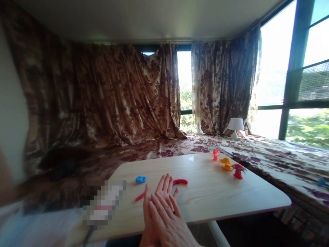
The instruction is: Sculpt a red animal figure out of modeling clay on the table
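Observation:
My left hand (165, 188) lies palm up with its fingers stretched out over the near side of the table. Across its palm rests my right hand (171, 221), palm down and fingers straight. A small bit of red modelling clay (174, 212) shows between the palms; the rest of it is hidden. Just beyond the hands, a red clay roll (181, 181) lies on the table to the right, and a red clay end (139, 197) sticks out to the left. Whether these two join behind my hands I cannot tell. A blue clay lump (141, 179) lies farther left.
The pale wooden table (218, 195) has rounded corners. At its far right stand a pink figure (215, 154), a yellow-orange one (226, 164) and a red one with blue parts (239, 171). A blurred-out object (105, 204) lies at left. A white lamp (235, 124) stands behind.

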`<state>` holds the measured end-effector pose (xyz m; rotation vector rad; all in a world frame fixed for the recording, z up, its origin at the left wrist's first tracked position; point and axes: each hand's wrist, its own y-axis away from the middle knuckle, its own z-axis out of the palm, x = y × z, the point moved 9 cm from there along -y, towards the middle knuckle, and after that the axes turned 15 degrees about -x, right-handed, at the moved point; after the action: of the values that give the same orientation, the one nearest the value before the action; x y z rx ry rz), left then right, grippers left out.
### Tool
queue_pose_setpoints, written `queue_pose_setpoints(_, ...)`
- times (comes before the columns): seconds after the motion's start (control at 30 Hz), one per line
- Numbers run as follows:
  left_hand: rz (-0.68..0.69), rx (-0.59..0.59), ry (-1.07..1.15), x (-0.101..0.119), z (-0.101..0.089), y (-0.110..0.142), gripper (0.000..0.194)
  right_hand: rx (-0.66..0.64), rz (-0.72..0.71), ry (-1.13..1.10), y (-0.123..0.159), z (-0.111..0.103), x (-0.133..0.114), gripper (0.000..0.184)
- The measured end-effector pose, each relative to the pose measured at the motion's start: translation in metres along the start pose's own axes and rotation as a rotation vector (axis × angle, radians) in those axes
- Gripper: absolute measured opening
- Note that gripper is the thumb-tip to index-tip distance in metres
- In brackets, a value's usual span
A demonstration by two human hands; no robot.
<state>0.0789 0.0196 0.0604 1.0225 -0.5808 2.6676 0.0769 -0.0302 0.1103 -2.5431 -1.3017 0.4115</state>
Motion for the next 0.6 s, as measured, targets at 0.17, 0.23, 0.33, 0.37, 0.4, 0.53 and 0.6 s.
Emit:
queue_pose_setpoints(0.17, 0.005, -0.123, 0.217, -0.009, 0.023, -0.001, 0.054, 0.070, 0.404, -0.055, -0.012, -0.027, 0.060, 0.057)
queue_pose_setpoints(0.23, -0.077, -0.155, 0.389, -0.020, 0.030, -0.001, 0.050, 0.114, 0.484, -0.057, -0.016, -0.043, 0.082, 0.052)
queue_pose_setpoints(0.33, -0.215, -0.077, 0.526, -0.033, 0.027, 0.004, 0.043, 0.150, 0.532, -0.097, -0.015, -0.048, 0.098, 0.045)
queue_pose_setpoints(0.37, -0.233, -0.035, 0.536, -0.034, 0.024, 0.006, 0.043, 0.151, 0.541, -0.121, -0.013, -0.045, 0.101, 0.043)
queue_pose_setpoints(0.4, -0.235, 0.004, 0.535, -0.034, 0.021, 0.008, 0.042, 0.150, 0.546, -0.140, -0.011, -0.040, 0.102, 0.041)
queue_pose_setpoints(0.53, -0.212, 0.155, 0.455, -0.031, 0.010, 0.014, 0.039, 0.131, 0.515, -0.155, -0.007, -0.028, 0.101, 0.035)
queue_pose_setpoints(0.6, -0.225, 0.209, 0.383, -0.029, 0.005, 0.018, 0.036, 0.122, 0.502, -0.189, -0.005, -0.028, 0.104, 0.033)
